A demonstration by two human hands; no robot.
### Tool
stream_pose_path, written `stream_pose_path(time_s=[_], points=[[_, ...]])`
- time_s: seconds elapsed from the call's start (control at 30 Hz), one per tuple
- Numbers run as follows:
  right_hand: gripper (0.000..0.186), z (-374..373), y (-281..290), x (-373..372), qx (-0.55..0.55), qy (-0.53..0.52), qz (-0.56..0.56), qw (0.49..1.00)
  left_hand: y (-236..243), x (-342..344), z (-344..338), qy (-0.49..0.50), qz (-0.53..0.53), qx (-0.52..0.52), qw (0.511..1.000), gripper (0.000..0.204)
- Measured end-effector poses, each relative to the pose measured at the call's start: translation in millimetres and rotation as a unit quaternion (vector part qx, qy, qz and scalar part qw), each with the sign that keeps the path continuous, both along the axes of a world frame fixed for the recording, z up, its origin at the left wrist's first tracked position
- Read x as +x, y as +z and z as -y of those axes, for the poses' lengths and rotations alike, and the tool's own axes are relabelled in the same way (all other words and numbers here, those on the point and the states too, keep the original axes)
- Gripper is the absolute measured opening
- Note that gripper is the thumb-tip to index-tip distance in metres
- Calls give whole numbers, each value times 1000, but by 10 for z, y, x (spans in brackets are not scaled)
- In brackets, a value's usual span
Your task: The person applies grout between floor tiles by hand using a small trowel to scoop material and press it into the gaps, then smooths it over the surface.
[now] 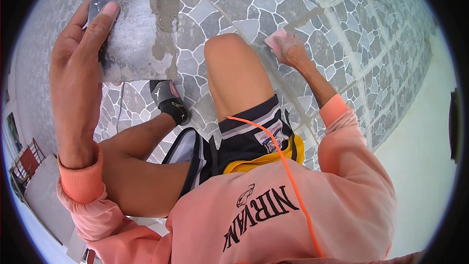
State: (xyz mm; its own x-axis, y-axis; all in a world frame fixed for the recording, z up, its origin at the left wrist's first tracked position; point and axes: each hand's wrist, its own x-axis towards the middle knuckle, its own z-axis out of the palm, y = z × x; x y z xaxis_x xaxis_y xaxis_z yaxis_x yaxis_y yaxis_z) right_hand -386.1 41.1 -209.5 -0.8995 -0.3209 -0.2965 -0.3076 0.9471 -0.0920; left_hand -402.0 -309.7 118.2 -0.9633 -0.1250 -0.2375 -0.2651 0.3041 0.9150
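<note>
My left hand (77, 56) grips a square metal plate (129, 32) at the upper left, thumb on its face. Gray-brown paste (163, 7) clings in patches to the plate, mostly along its right side. My right hand (293, 50) is closed on a small pink pad (277, 36) low over the patterned gray stone-look flooring (259, 12), beside a darker joint line. A smear of brownish paste (305, 19) lies on the flooring just beyond that hand.
My bent knee (227, 51) sits between my hands, and my shod foot (166, 98) rests below the plate. A pale cable (119, 107) runs near the foot. A plain pale strip (405, 137) borders the flooring at right. A red panel with railing (29, 161) shows at far left.
</note>
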Motion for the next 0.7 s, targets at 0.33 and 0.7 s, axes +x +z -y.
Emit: stream_pose_path(time_s=[0.33, 0.7], points=[[34, 463, -254, 214, -4, -61, 16, 998, 31, 21, 163, 29, 0, -40, 999, 49], [37, 463, -498, 390, 79, -62, 0, 995, 80, 24, 202, 25, 17, -22, 999, 43]])
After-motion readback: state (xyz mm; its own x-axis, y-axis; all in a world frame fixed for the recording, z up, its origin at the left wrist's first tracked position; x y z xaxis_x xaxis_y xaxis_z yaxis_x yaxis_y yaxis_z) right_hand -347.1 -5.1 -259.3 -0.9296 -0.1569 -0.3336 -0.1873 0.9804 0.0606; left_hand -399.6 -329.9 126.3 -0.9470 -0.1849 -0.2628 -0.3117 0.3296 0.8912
